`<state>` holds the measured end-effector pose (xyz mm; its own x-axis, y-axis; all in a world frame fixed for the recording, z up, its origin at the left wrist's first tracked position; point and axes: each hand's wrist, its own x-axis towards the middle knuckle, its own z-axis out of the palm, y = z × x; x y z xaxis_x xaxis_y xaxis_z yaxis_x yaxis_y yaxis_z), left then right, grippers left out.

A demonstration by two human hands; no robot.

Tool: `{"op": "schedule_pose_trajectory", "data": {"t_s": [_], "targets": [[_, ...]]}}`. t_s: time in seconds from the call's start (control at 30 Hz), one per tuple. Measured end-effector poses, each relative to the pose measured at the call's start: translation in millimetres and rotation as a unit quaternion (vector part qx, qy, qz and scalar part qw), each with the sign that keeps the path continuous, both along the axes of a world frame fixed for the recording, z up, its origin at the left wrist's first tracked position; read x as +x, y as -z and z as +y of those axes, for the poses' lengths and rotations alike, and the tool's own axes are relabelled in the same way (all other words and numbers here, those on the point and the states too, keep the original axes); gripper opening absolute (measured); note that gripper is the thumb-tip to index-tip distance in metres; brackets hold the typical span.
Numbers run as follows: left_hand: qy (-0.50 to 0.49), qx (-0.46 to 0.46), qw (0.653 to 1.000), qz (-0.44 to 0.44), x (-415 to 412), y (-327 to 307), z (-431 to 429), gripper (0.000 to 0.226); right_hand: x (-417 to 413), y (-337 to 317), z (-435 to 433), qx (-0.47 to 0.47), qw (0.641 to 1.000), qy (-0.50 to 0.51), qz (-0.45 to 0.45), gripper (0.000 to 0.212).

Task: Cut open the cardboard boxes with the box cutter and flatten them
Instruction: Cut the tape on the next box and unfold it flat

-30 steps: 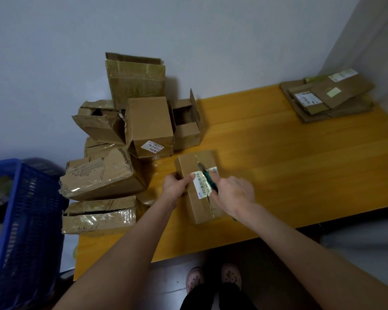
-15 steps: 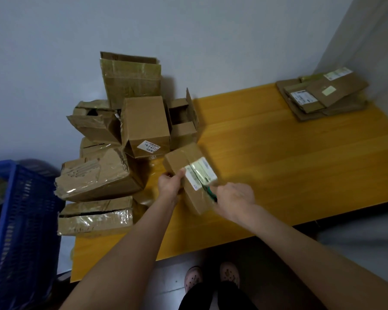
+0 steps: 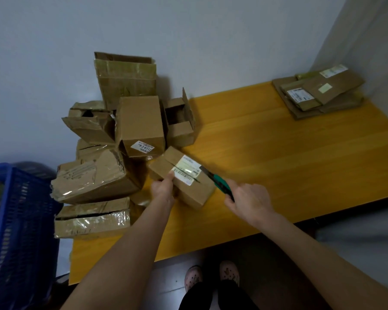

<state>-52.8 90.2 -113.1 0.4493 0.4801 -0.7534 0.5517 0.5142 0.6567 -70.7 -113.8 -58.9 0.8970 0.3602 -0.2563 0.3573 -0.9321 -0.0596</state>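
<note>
While your left hand grips the small box at centre frame to steady it, your right hand clasps the box cutter, blade at its right edge.

A yellow wooden table is set against a pale wall. A pile of brown boxes is heaped on its far left corner; some are open, some are crushed. A flat stack of cardboard is laid on the far right corner. A small labelled box is seen near the front, perhaps tipped up on the tabletop.
</note>
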Motion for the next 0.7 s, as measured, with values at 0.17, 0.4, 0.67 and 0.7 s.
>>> {"op": "schedule_pose_trajectory", "data": {"t_s": [0.17,0.4,0.67,0.7], "targets": [[-0.018,-0.004,1.0,-0.006,-11.4,5.1,0.4,0.035,21.7,20.3,-2.5,0.174,0.96,0.189,0.108,0.033],[0.3,-0.1,0.943,0.104,-31.8,-8.3,-4.2,0.032,29.5,47.2,28.0,0.435,0.721,0.457,0.286,0.04],[0.663,0.506,0.552,0.006,39.8,-22.5,-11.3,0.11,44.0,61.2,37.4,0.447,0.699,0.483,0.28,0.04],[0.7,0.505,0.503,0.036,47.7,-18.1,-12.7,0.124,45.3,63.2,36.8,0.441,0.707,0.478,0.278,0.039]]}}
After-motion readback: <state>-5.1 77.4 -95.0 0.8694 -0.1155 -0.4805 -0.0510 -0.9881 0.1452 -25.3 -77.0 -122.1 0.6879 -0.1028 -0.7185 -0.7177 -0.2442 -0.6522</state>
